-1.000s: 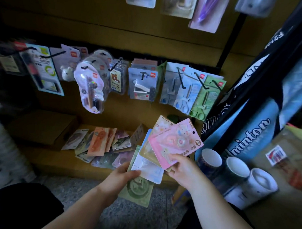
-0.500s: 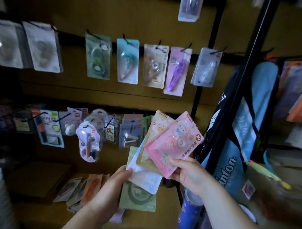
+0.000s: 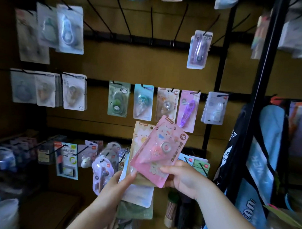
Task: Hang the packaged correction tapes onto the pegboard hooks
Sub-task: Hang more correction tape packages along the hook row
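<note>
Before the lower middle of the pegboard [image 3: 148, 69], both hands are clamped on packaged correction tapes. The right hand [image 3: 184, 181] pinches the tilted pink pack [image 3: 160, 154] by its bottom edge, and the left hand [image 3: 117, 186] grips the fanned stack [image 3: 139, 192] behind it, just below the hung packs [image 3: 143, 102].

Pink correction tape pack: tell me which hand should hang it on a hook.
Right. The right hand pinches the pink pack by its lower edge, leaving its top end free and angled up toward the pegboard hooks. The left hand is occupied gripping the stack of other packs behind it.
</note>
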Motion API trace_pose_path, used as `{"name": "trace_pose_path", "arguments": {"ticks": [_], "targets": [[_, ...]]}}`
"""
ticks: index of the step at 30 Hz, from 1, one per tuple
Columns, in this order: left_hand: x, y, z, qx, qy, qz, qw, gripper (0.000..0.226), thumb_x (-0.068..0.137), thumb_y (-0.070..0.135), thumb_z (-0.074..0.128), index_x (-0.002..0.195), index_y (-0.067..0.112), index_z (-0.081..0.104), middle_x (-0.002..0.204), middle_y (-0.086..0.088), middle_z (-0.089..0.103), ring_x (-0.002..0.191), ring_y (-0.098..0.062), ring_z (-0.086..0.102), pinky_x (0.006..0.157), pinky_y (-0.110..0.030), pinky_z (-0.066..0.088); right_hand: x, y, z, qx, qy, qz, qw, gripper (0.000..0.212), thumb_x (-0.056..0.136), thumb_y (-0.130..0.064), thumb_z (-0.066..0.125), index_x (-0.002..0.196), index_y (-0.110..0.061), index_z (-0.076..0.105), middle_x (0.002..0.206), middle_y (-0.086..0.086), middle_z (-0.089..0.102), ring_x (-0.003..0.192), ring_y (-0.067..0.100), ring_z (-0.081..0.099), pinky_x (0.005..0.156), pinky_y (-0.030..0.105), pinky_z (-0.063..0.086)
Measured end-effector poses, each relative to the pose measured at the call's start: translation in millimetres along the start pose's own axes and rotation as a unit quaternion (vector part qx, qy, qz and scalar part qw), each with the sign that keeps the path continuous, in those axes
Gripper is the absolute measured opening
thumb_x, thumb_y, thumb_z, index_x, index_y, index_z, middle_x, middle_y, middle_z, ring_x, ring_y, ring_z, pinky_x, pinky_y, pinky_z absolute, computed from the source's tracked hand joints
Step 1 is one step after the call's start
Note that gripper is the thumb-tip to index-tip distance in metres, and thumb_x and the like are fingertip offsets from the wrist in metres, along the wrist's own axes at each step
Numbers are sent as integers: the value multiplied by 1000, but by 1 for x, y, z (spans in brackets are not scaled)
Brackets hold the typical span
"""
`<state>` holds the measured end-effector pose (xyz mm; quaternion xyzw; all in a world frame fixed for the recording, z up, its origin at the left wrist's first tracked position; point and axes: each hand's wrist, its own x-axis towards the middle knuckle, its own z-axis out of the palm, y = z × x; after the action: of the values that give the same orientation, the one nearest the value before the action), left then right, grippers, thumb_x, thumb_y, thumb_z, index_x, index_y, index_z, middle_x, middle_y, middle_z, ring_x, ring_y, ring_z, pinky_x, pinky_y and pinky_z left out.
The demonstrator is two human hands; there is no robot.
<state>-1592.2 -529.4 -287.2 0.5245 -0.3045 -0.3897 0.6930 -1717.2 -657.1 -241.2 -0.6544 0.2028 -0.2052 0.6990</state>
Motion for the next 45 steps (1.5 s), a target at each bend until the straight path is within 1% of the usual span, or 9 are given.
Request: {"name": "trace_pose_path", "arguments": {"ticks": [4,8,13,17,20,27,31,36,45], "targets": [[8,8,-8,-3,52,26,998,65,43,57,82,93,21,62,92,-5,72,91,-23,67,81,-38,51,13,-8,9,0,0,2,1000,20,90,3,48,90,-13,59,84,4,67,64,9,66,44,20,50],[18,10,-15,-25,53,37,998,75,30,49,72,97,17,63,95,-10,73,93,-28,68,81,-40,51,26,-12,12,15,18,-1,1000,19,91,2,47,92,-13,58,87,5,67,67,11,66,45,21,51],[33,9,-25,-32,64,65,995,96,12,63,82,96,19,65,99,-8,73,98,-27,66,95,-45,47,40,-17,9,20,46,-14,999,19,90,3,46,91,-13,58,88,5,66,79,16,63,53,23,55],[42,11,-29,-13,94,87,992,62,41,46,73,95,18,65,95,-3,72,96,-20,63,89,-35,46,53,-20,10,-2,68,-29,997,21,91,2,46,91,-16,59,88,3,67,79,16,63,56,26,52],[49,13,-38,-6,119,97,988,59,32,51,68,85,23,66,78,7,74,89,-18,64,86,-35,47,62,-22,16,-17,70,-37,997,22,91,0,47,92,-18,59,90,2,67,82,17,63,59,27,50],[55,21,-50,15,136,97,986,55,27,55,64,76,28,61,87,0,69,92,-22,63,95,-44,45,72,-48,16,-2,139,-106,985,21,92,1,44,85,-16,55,82,4,65,66,21,60,46,25,51],[62,26,-47,14,127,96,987,59,26,55,62,78,27,57,88,1,65,86,-19,60,80,-36,47,72,-66,0,-10,198,-154,968,17,93,0,45,89,-14,55,82,2,61,64,20,57,41,23,50],[70,29,-37,20,115,106,987,35,49,43,61,77,25,54,85,0,62,93,-28,58,79,-34,41,75,-77,-11,-50,225,-164,959,16,93,-4,45,95,-17,55,86,0,61,62,18,56,48,27,48],[76,29,-35,47,108,115,986,63,29,59,55,81,24,57,91,-3,65,85,-18,59,66,-22,43,77,-77,-17,-130,245,-158,948,17,93,-8,45,105,-15,53,82,2,58,55,17,49,39,21,40]]}}
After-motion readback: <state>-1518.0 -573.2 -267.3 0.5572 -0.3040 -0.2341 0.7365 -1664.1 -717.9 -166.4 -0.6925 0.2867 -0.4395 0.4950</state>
